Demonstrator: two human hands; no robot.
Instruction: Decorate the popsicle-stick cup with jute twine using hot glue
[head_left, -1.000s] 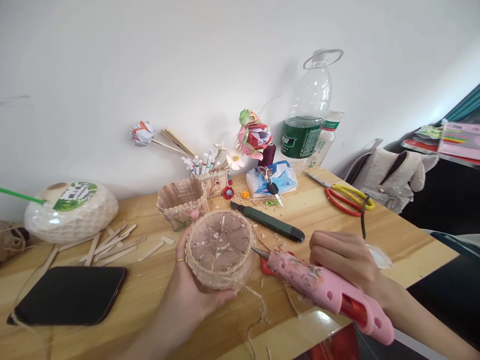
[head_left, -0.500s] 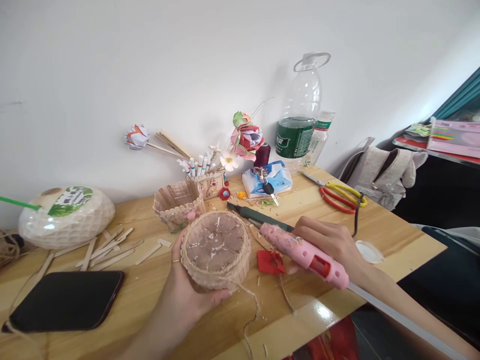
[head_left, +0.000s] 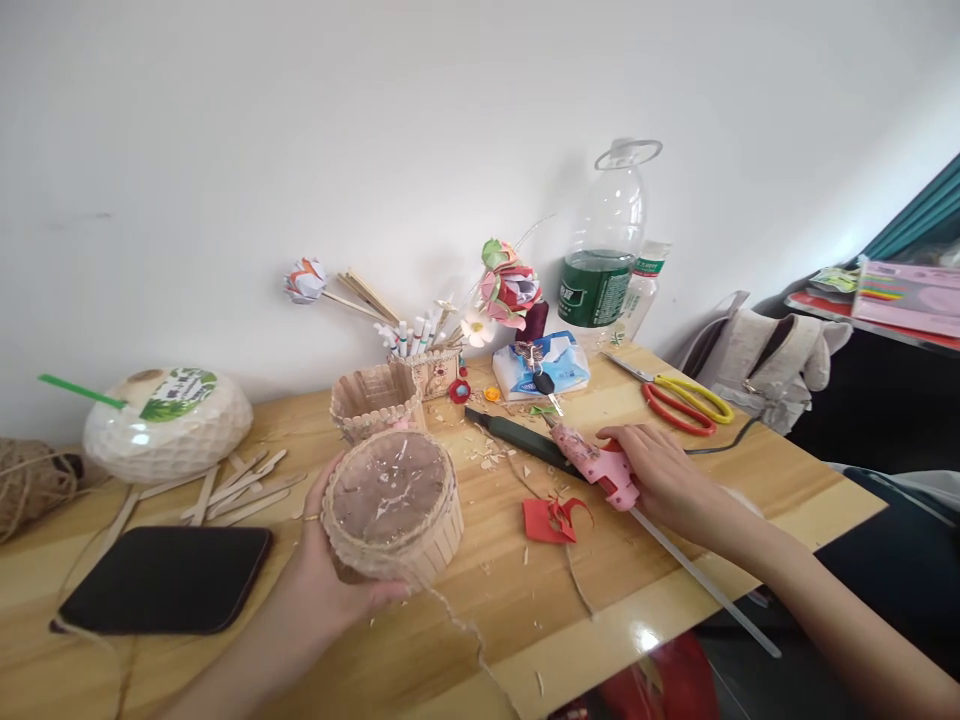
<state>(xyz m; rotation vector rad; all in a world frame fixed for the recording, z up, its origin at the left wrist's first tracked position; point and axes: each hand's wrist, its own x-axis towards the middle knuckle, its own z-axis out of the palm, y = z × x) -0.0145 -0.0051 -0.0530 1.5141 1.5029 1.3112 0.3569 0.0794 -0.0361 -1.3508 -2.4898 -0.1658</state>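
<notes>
My left hand [head_left: 330, 560] is wrapped round a small round wooden-slat basket [head_left: 439, 535], tilted so its clear plastic face looks up. Twine [head_left: 469, 630] edges that rim and trails off toward the table's front. In my right hand [head_left: 664, 475] is a pink hot glue gun [head_left: 574, 450], low over the table with its nozzle toward the back and a long glue stick [head_left: 712, 590] sticking out behind. Its handle is partly hidden by my fingers. Beneath and beside the gun lies a dark green cutter knife [head_left: 525, 440]. A cut piece of red paper [head_left: 546, 520] lies between my hands.
A second slat basket [head_left: 375, 400] stands behind the held one. A black phone [head_left: 169, 580], loose wooden sticks [head_left: 247, 490] and a coconut [head_left: 169, 425] are at left. Scissors [head_left: 679, 400], a tissue pack [head_left: 540, 365] and a big bottle [head_left: 600, 285] stand or lie at back right.
My right hand has carried the glue gun away from the basket, to the right and lower. My left hand has shifted left with the basket, whose slat side shows more. The view has turned slightly.
</notes>
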